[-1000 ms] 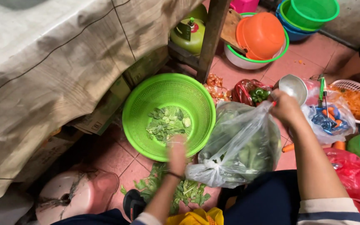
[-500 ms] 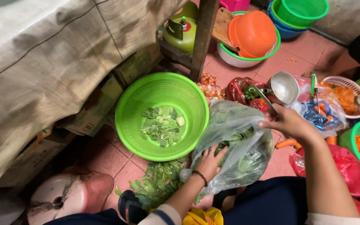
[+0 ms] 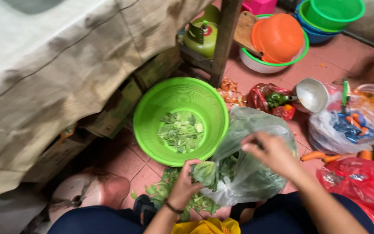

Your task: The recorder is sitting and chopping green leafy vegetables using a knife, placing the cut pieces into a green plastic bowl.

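A clear plastic bag [image 3: 256, 173] full of leafy greens lies on the pink tiled floor in front of me. My left hand [image 3: 183, 185] grips a bunch of green leaves [image 3: 205, 172] at the bag's mouth. My right hand [image 3: 272, 152] rests on top of the bag and holds its plastic. Just beyond stands a bright green colander basin [image 3: 152, 108] with chopped greens [image 3: 180, 131] in its bottom. More loose leaves [image 3: 163, 190] lie on the floor under my left hand.
A wooden post [image 3: 224, 41] and a green gas canister [image 3: 201, 37] stand behind the basin. Orange bowls [image 3: 278, 37], stacked green and blue basins [image 3: 332, 15], a metal ladle [image 3: 311, 95], red bags [image 3: 356, 182], carrots [image 3: 314, 155] and a cloth-covered table [image 3: 44, 65] surround me.
My left hand came back from the green basin to the bag's mouth and took hold of leaves. My right hand dropped from holding the bag up to resting on it.
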